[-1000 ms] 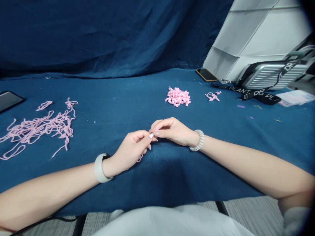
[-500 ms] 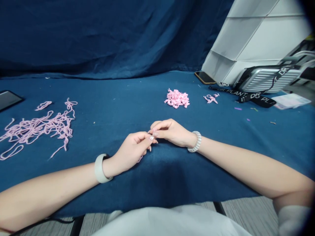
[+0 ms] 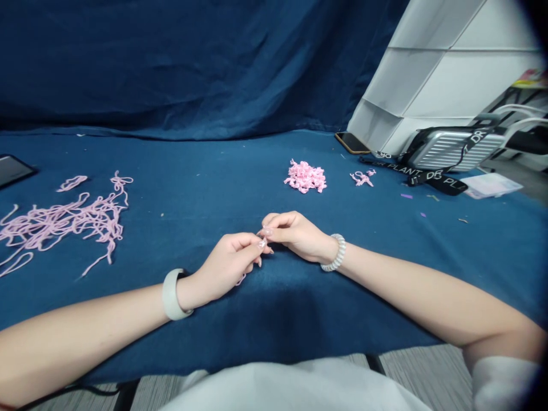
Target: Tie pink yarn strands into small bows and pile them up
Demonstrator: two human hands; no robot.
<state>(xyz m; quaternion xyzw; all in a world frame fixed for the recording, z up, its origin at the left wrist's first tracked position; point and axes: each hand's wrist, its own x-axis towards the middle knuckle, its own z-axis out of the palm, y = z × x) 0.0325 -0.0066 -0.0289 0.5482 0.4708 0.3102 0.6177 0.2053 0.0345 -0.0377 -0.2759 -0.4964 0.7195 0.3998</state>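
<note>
My left hand (image 3: 225, 268) and my right hand (image 3: 295, 234) meet at their fingertips in front of me, both pinching a short length of pink yarn (image 3: 262, 244). Most of that yarn is hidden by my fingers, though a small end shows below my left hand. Up ahead of my hands sits a heap of small knotted pink yarn pieces (image 3: 305, 177), with a smaller knotted bit (image 3: 362, 179) to its right. Long tangled pink yarn (image 3: 72, 220) lies spread out to the left of my left hand.
Dark blue cloth (image 3: 299, 319) covers the table and rises behind it. At the back right are a phone (image 3: 351, 142), a ribbed silver case (image 3: 454, 148) with a black lettered strap (image 3: 432, 177), and a white folded panel (image 3: 428, 85). A dark tablet (image 3: 12, 170) sits at the left edge.
My hands stay pinched together on the yarn. The whole scene shifts slightly in view as my head moves, with the table objects lower and further left.
</note>
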